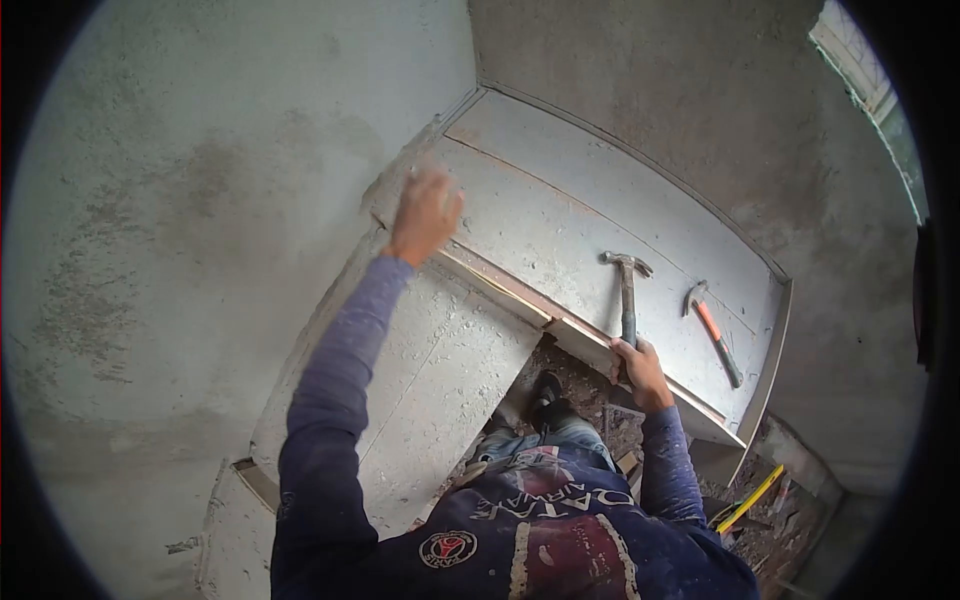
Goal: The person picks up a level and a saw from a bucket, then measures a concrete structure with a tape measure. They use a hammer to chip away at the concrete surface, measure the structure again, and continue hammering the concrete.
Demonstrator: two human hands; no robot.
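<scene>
In the head view, my right hand (pixel 645 374) is wrapped round the lower handle of a claw hammer (pixel 628 298). The hammer's head points away from me, over the white panelled surface (pixel 530 215). My left hand (pixel 426 214) is above the far left part of that surface, close to the wall corner. Motion smears its fingers, and I cannot make out whether anything is between them. A second hammer (pixel 712 332), with an orange and black handle, lies on the panel to the right of my right hand.
A lower white panel (pixel 440 400) strewn with crumbs runs along my left side. Rough plastered walls (pixel 200 220) rise at the left and back. Rubble covers the floor (pixel 585 375) by my feet. A yellow bar-like tool (pixel 750 498) leans at the lower right.
</scene>
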